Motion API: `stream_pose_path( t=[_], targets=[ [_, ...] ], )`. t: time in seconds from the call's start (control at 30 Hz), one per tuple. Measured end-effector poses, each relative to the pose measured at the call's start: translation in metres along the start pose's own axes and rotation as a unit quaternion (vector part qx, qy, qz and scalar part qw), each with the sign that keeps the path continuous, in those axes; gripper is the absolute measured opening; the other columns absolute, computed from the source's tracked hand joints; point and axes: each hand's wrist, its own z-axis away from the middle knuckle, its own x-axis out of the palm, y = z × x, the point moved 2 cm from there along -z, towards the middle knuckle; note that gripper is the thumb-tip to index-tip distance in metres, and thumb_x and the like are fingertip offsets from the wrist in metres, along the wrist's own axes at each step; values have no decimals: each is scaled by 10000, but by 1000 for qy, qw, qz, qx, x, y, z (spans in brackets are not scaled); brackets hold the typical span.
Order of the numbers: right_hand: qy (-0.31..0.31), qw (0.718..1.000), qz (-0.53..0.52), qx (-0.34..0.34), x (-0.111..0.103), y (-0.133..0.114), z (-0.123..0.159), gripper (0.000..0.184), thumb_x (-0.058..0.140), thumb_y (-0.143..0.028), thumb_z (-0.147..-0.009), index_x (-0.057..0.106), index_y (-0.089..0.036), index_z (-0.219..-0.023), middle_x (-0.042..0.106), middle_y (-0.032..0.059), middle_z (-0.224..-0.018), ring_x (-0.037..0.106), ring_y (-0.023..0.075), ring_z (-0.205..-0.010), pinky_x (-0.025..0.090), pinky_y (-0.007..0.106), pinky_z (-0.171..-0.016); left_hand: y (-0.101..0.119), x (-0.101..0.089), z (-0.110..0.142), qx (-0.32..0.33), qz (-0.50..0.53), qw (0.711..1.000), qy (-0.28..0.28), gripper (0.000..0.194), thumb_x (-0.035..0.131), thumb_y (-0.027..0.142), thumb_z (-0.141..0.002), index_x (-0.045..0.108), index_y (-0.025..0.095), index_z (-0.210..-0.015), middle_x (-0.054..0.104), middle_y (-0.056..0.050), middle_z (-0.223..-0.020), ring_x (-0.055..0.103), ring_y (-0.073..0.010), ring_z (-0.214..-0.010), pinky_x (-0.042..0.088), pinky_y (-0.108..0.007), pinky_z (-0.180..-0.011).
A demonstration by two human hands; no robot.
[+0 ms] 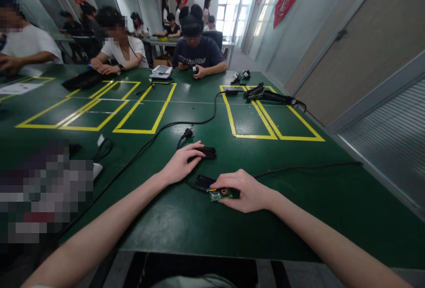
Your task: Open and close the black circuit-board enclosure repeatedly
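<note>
My right hand [244,190] pinches a small green circuit board [216,195] with a copper-coloured coil on it, just above the table. Blue and yellow wires run from the board toward a black plastic casing half [203,182], which lies open beside it. My left hand [182,161] rests its fingers on another black casing piece [209,152] farther up the table; the fingertips cover its left end. Close behind that hand lies a black power plug [188,132] on its cord.
A long black cable [172,124] crosses the green table [179,221]. Yellow tape rectangles [255,136] mark its surface. Black cable bundles [265,96] lie at the back right. A co-worker [199,53] sits opposite, and others sit at the left. A blurred patch covers the left front.
</note>
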Motion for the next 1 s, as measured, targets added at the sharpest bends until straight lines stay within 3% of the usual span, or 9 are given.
stream_pose_path(
  t=[0.17, 0.3, 0.43, 0.5, 0.63, 0.83, 1.0],
  targets=[
    [100, 995, 6, -1, 2, 9, 0, 284, 669, -220, -951, 687, -212, -1234, 755, 85, -1077, 747, 184, -929, 580, 280, -786, 9, -6, 6, 29, -4, 999, -19, 256, 588, 344, -1030, 757, 205, -1163, 631, -132, -1471, 503, -296, -1475, 437, -520, -1219],
    [186, 972, 71, 125, 1, 25, 0, 404, 750, -356, -917, 668, -240, -1295, 713, 91, -1172, 730, 234, -1037, 607, 348, -867, 16, -11, 11, 76, -13, 996, -52, 404, 735, 455, -928, 719, 215, -1253, 685, -142, -1365, 628, -303, -1310, 514, -492, -1132],
    [179, 948, 131, 230, 2, 38, 0, 423, 811, -391, -840, 699, -251, -1223, 676, 65, -1115, 721, 238, -941, 618, 367, -818, 16, -7, 14, 49, -58, 994, -79, 508, 760, 463, -904, 671, 230, -1347, 693, -130, -1359, 657, -295, -1262, 529, -474, -1103],
    [167, 952, 117, 226, 1, 40, 1, 422, 772, -306, -833, 688, -246, -1243, 649, 64, -1111, 702, 223, -908, 617, 357, -792, 16, -5, 15, 34, -71, 993, -87, 574, 767, 465, -896, 629, 244, -1407, 677, -129, -1397, 639, -304, -1299, 516, -490, -1122],
    [153, 975, 32, 157, -9, 39, 5, 535, 627, -144, -807, 636, -232, -1335, 627, 87, -1141, 674, 223, -974, 609, 333, -759, 15, -4, 17, 19, -72, 993, -94, 695, 758, 490, -899, 532, 238, -1506, 626, -144, -1475, 594, -311, -1376, 496, -506, -1155],
    [161, 974, -15, 158, -20, 45, 11, 240, 585, -242, -967, 730, -209, -1155, 724, 78, -989, 702, 205, -850, 597, 316, -697, 11, -6, 18, 8, -75, 992, -97, 716, 721, 531, -926, 496, 225, -1532, 542, -160, -1566, 502, -308, -1477, 431, -507, -1221],
    [177, 976, 26, 125, -12, 49, 8, 230, 589, -310, -1021, 793, -208, -1043, 736, 84, -928, 709, 210, -817, 601, 336, -704, 15, -7, 16, 28, -72, 994, -81, 668, 708, 497, -938, 510, 210, -1508, 486, -173, -1594, 489, -320, -1477, 441, -513, -1211]
  ],
)
